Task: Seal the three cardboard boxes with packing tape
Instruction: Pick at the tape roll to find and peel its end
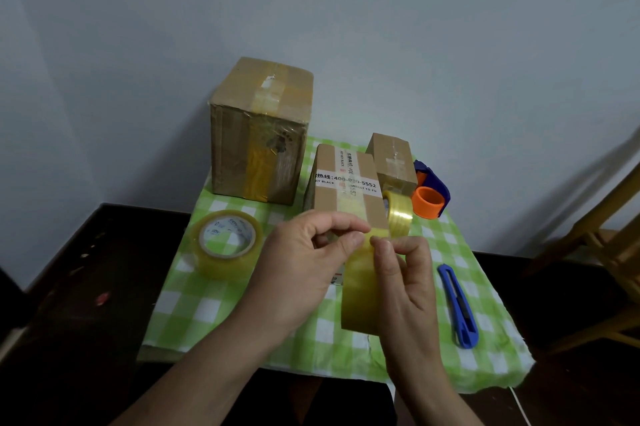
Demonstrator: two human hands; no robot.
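Observation:
Three cardboard boxes stand on a green checked cloth (242,301): a large box (259,134) at the back left, a middle box (346,183) with a white printed label, and a small box (394,162) behind it to the right. My left hand (304,266) and my right hand (405,273) hold a roll of yellowish packing tape (360,290) upright in front of the middle box. Both hands pinch at the top of the roll, where the tape's loose end lies.
A second wide tape roll (225,245) lies flat at the left. A narrow tape roll (400,214) stands beside the middle box. A blue and orange tape dispenser (431,197) sits at the right. A blue utility knife (457,304) lies near my right hand. A wooden chair (606,242) stands at the far right.

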